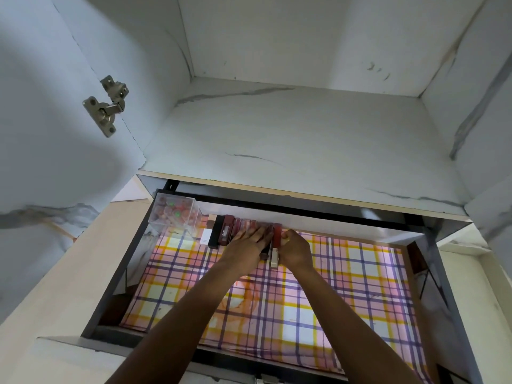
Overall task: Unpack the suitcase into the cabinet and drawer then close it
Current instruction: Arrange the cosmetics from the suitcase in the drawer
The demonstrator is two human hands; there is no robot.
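Observation:
An open drawer (116, 286) lined with a plaid cloth (346, 286) sits below an empty cabinet shelf (291, 139). A row of small red, black and white cosmetic boxes (221, 231) stands along the drawer's back wall. My left hand (249, 239) lies flat with straight fingers on the row. My right hand (295, 246) pinches a red and silver tube (276, 239) at the right end of the row. The suitcase is out of view.
A clear plastic box of round red and green pieces (174, 212) stands in the drawer's back left corner. The cabinet door (41, 120) with a metal hinge (106, 106) hangs open at left. A marble-patterned wall (487, 120) bounds the right.

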